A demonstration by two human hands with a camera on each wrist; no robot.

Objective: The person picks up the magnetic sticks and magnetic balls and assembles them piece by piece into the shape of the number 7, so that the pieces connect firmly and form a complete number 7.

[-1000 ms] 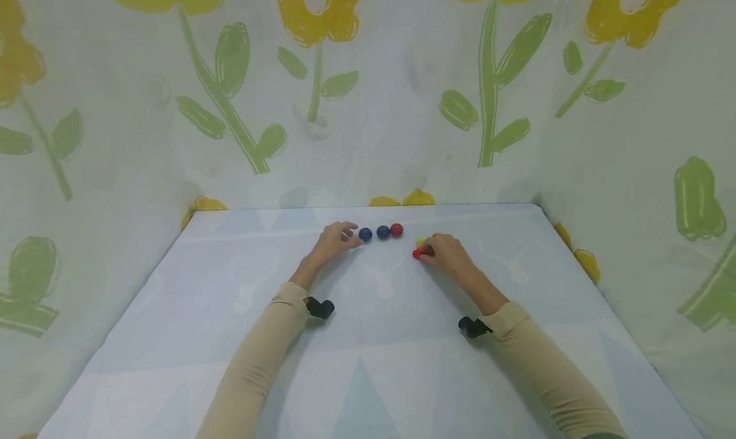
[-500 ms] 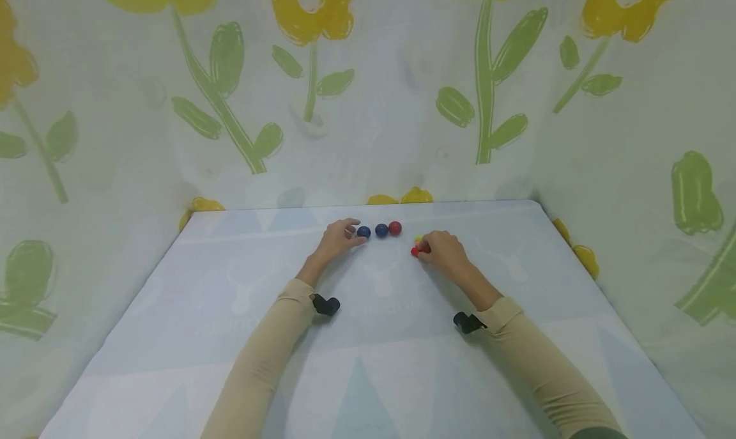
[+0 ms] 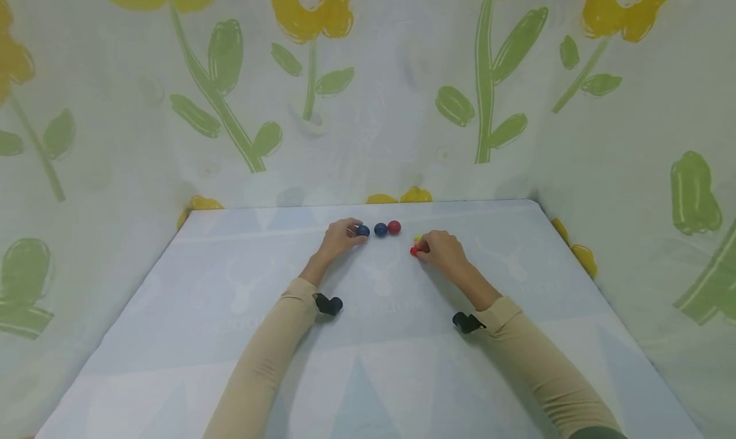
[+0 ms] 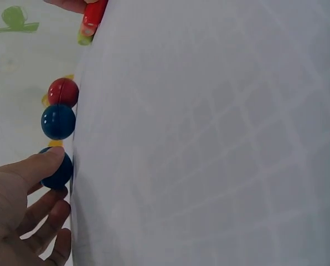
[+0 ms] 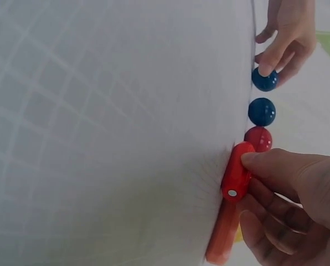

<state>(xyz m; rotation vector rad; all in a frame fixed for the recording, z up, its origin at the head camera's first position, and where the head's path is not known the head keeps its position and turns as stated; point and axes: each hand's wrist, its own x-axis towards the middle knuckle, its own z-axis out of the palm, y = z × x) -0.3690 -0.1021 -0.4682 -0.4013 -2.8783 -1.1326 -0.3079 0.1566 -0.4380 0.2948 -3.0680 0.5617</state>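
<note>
My left hand [image 3: 338, 241] pinches a dark blue ball [image 4: 62, 173] between thumb and fingers at the left end of a short row. Just right of it sit a second blue ball [image 3: 381, 230] and a red ball [image 3: 394, 227], which touch each other in the left wrist view. My right hand [image 5: 300, 194] holds a rounded red piece [image 5: 236, 172] with a pale dot on its end, the thumb on top. An orange-red bar [image 5: 222, 235] lies by that piece, and a yellow-green piece [image 3: 418, 238] shows behind the fingers, partly hidden.
A pale blue and white cloth covers the table [image 3: 368, 337], whose back edge runs close behind the balls. Flower-printed curtains [image 3: 397, 138] hang at the back and both sides. Each wrist wears a small black camera [image 3: 329, 305].
The left hand has moved slightly right, and its thumb and fingers have closed round the leftmost blue ball. The right hand keeps its hold on the red piece, nearly still.
</note>
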